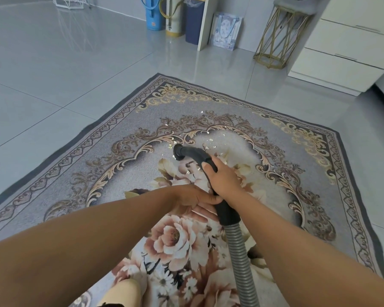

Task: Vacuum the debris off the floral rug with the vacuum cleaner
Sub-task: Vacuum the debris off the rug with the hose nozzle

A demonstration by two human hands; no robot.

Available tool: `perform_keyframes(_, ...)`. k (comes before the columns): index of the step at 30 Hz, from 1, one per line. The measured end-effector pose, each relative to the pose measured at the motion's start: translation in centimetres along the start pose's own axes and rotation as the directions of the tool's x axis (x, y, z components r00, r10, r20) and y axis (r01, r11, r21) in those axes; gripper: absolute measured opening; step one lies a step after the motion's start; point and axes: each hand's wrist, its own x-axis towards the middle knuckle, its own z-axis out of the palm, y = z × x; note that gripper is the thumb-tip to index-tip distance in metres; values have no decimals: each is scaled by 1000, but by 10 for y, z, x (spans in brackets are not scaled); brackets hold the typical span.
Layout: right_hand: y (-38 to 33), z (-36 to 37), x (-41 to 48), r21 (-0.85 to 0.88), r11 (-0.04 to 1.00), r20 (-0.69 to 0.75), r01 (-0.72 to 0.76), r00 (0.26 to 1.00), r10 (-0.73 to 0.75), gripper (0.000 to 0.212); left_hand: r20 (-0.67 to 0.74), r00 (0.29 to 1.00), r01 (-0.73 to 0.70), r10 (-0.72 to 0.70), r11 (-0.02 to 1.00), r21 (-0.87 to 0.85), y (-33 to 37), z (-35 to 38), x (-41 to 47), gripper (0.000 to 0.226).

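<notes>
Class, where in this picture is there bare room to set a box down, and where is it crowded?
Free: grey floor tiles left of the rug. Crowded: the far wall, with bins, gold stand and drawers; debris around the nozzle.

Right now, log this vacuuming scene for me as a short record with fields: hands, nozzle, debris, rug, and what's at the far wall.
right hand: wrapped around the black curved vacuum handle, near its front
left hand: gripping the same handle lower down, just above the grey ribbed hose
nozzle: held low over the floral rug, pointing away from the person
debris: pale flakes scattered around and beyond the nozzle, in the rug's central medallion
far wall: blue jug, gold wire stand, white drawers
</notes>
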Motion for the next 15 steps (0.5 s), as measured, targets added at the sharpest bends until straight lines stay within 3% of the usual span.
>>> perform_keyframes(3,-4,11,14,-1,1000,60,-18,998,18,67,-5,1000,-1,1,999,-32,-4,-10,-3,36)
perform_keyframes(7,-8,13,0,-129,987,115,91,991,-76,53,66,997,37,-33,998,-53,-12,-8,-3,30)
perform_keyframes(12,-6,3,-8,-267,941,192,206,969,-158,53,119,989,87,-92,995,50,-13,-2,1,41)
perform_keyframes(15,-10,-4,-5,-275,931,271,241,948,-166,53,100,991,91,-89,996,-17,-14,1,1,40)
